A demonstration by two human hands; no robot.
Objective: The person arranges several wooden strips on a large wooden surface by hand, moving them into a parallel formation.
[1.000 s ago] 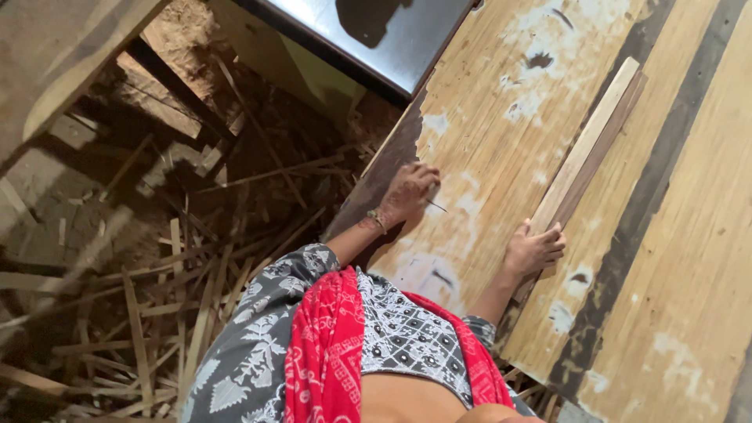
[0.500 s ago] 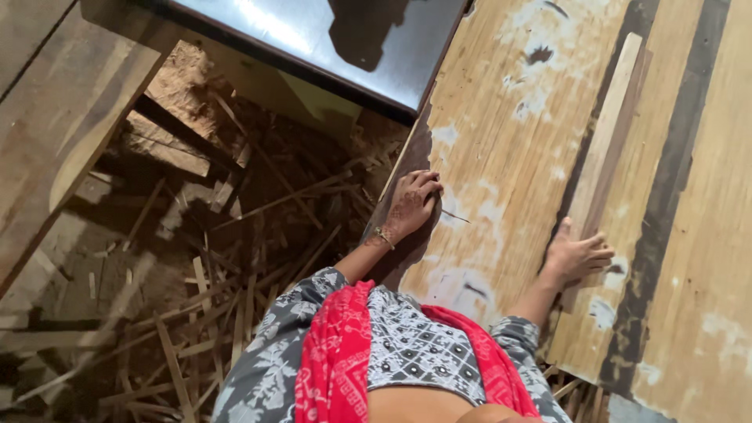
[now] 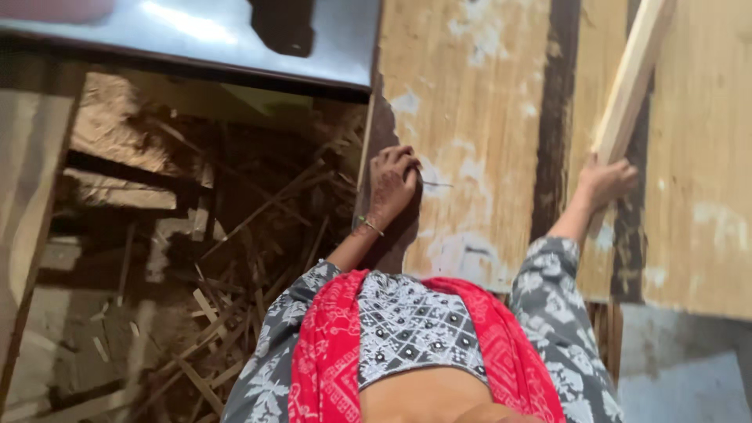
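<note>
My left hand (image 3: 393, 186) rests with curled fingers on the left edge of a pale, paint-stained plywood sheet (image 3: 470, 102). A thin dark pencil-like stick (image 3: 439, 185) pokes out from its fingers. My right hand (image 3: 609, 180) lies over the near end of a long light wooden strip (image 3: 630, 78). The strip slants up and to the right across the boards. A dark gap (image 3: 558, 117) runs between the sheet and the plank under my right hand. I wear grey patterned sleeves and a red scarf (image 3: 329, 352).
A shiny dark metal sheet (image 3: 196, 39) lies at the top left. Below it is a shadowed pit full of wood offcuts and splinters (image 3: 235, 258). Another plywood board (image 3: 705, 157) lies at the right, with grey floor (image 3: 689, 384) at its near edge.
My right hand and the strip's near end have shifted right, away from my left hand. My left hand has stayed at the sheet's edge. The view has moved closer.
</note>
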